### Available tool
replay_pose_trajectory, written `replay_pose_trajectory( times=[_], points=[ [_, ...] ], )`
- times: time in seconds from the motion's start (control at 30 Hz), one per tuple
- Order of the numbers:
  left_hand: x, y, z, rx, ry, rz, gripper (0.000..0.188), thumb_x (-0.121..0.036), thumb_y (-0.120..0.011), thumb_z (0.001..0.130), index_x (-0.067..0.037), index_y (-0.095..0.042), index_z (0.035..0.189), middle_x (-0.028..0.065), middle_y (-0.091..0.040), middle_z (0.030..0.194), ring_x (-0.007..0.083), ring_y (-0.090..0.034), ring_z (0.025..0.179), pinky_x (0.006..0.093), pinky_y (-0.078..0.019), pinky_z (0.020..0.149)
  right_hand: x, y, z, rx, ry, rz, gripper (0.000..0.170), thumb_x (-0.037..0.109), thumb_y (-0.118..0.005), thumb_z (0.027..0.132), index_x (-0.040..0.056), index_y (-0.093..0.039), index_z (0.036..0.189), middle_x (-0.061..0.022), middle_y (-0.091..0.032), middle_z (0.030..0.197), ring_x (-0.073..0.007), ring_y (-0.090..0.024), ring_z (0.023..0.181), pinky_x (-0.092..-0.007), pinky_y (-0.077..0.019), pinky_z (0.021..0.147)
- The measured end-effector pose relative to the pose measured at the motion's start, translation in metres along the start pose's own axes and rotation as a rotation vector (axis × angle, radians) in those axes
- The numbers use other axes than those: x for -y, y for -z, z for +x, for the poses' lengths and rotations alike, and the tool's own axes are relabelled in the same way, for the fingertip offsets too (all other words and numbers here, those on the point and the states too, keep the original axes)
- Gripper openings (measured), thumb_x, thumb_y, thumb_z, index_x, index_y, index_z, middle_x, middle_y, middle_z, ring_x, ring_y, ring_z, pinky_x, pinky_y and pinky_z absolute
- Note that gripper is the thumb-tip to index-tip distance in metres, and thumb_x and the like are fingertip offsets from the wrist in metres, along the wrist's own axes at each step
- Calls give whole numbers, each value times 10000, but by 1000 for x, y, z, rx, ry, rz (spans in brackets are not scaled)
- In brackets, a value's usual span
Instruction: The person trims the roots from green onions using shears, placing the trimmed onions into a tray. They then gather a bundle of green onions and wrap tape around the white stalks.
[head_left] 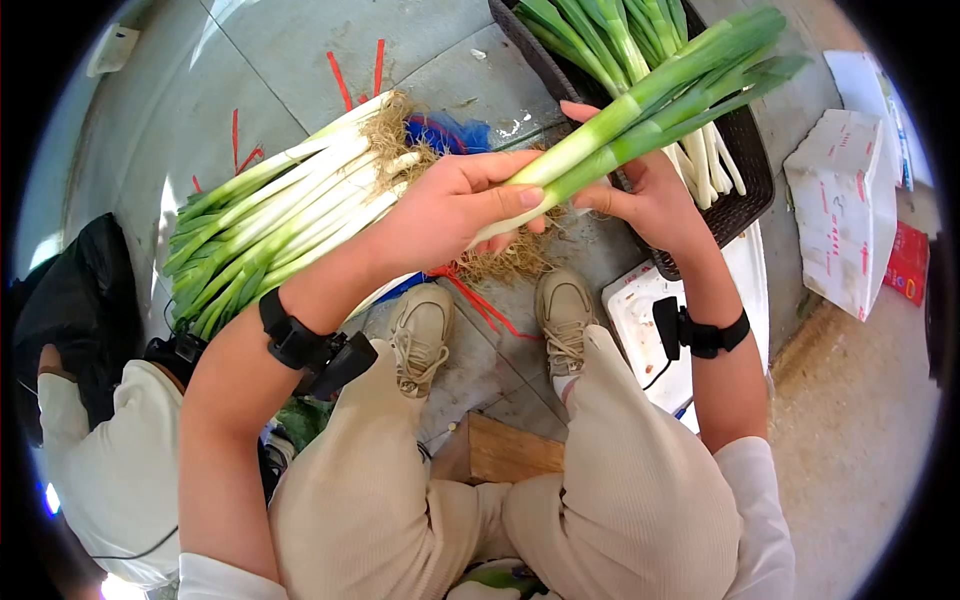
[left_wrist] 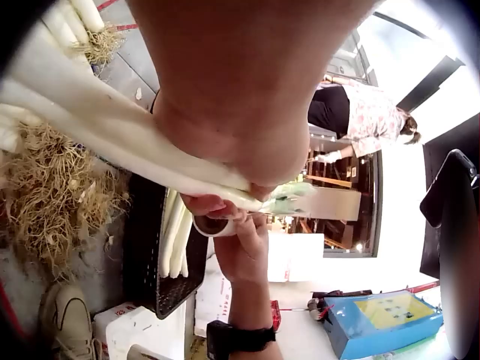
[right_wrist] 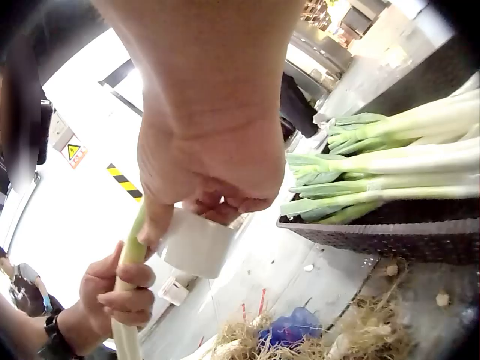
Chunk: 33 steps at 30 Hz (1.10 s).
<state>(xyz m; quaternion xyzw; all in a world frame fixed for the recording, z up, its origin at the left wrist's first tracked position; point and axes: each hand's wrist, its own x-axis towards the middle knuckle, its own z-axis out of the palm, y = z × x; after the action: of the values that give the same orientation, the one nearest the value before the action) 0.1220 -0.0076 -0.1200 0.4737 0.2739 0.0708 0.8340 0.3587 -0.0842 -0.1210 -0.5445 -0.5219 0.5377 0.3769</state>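
Two leeks [head_left: 640, 115] lie diagonally across both hands, their green tops toward the upper right. My left hand [head_left: 455, 205] grips their pale stalks, with its thumb laid along the top. Further up the stalks is my right hand [head_left: 655, 195], its thumb against the green part. A white roll of tape [right_wrist: 199, 244] hangs from the curled fingers of my right hand [right_wrist: 214, 165] in the right wrist view, beside the leek. The same roll [left_wrist: 212, 225] shows partly in the left wrist view, near the fingertips; its loose end cannot be made out.
A pile of leeks [head_left: 290, 205] lies on the floor at left, with red ties and a blue bag [head_left: 450, 133]. At upper right, a dark basket [head_left: 755, 165] holds more leeks. White boxes [head_left: 840, 210] stand right; a wooden block [head_left: 510, 450] sits between the legs. People are nearby.
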Motion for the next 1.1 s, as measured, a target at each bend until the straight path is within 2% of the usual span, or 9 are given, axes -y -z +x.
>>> replay_pose_trajectory(
  times=[0.23, 0.33, 0.47, 0.53, 0.57, 0.67, 0.77, 0.97, 1.1],
  points=[
    [-6, 0, -3, 168, 125, -252, 353, -266, -552, 1033, -42, -425, 1275, 68, -640, 858, 104, -512, 560, 243, -421, 519, -5, -1, 5, 143, 25, 325, 751, 26, -806, 760, 90, -498, 1443, -9, -651, 1148, -90, -600, 1027, -279, -502, 904],
    [-5, 12, 2, 314, 194, -353, 398, -294, -561, 1028, -59, -359, 1277, 87, -643, 869, 130, -546, 574, 250, -437, 532, -5, -1, 5, 136, 16, 272, 665, 24, -819, 742, 84, -564, 1354, -3, -655, 1109, -83, -612, 1002, -252, -516, 845],
    [-10, 17, 0, 263, 294, -267, 469, -317, -593, 1012, -68, -324, 1306, 107, -657, 890, 155, -604, 620, 270, -470, 566, -6, -8, 1, 97, 31, 321, 501, 32, -824, 742, 75, -628, 1202, -3, -653, 1074, -86, -608, 985, -253, -499, 851],
    [-4, 12, 0, 8, 51, 70, 507, -331, -660, 972, -89, -369, 1310, 106, -671, 918, 174, -653, 693, 299, -509, 615, -6, -12, 0, 54, 44, 360, 457, 35, -820, 749, 71, -637, 1167, -3, -651, 1062, -87, -605, 977, -253, -492, 852],
    [-1, 13, -1, 13, 52, 69, 507, -331, -660, 972, -89, -369, 1310, 106, -671, 918, 174, -653, 693, 299, -509, 615, -6, -13, -1, 0, 31, 366, 445, 53, -815, 760, 67, -636, 1167, -4, -650, 1052, -90, -603, 973, -253, -486, 852],
    [6, 13, -13, -243, -350, 738, 478, -286, -753, 887, -123, -534, 1280, 93, -682, 953, 250, -675, 771, 356, -526, 700, -12, -14, 1, -120, 11, 385, 420, 87, -806, 781, 57, -634, 1164, -4, -649, 1030, -93, -598, 967, -251, -476, 842],
    [13, 8, -10, -423, -586, 1114, 443, -260, -755, 866, -122, -595, 1255, 120, -670, 950, 317, -660, 793, 388, -524, 709, -11, -18, 3, -221, 7, 404, 411, 133, -805, 797, 47, -636, 1162, -6, -656, 1011, -91, -598, 966, -253, -472, 833],
    [20, 5, -9, -563, -535, 1188, 361, -249, -720, 886, -126, -622, 1212, 122, -670, 907, 339, -659, 770, 418, -529, 653, -2, -20, 6, -191, -7, 304, 488, 123, -753, 856, 35, -556, 1293, -25, -648, 1084, -109, -587, 986, -265, -481, 867],
    [27, 6, -9, -574, -539, 1150, 306, -254, -700, 910, -110, -620, 1167, 136, -684, 887, 358, -669, 723, 427, -538, 618, 3, -23, 5, -142, -66, 434, 476, 143, -709, 902, 20, -527, 1323, -69, -666, 1084, -133, -651, 878, -286, -551, 781]
  ],
)
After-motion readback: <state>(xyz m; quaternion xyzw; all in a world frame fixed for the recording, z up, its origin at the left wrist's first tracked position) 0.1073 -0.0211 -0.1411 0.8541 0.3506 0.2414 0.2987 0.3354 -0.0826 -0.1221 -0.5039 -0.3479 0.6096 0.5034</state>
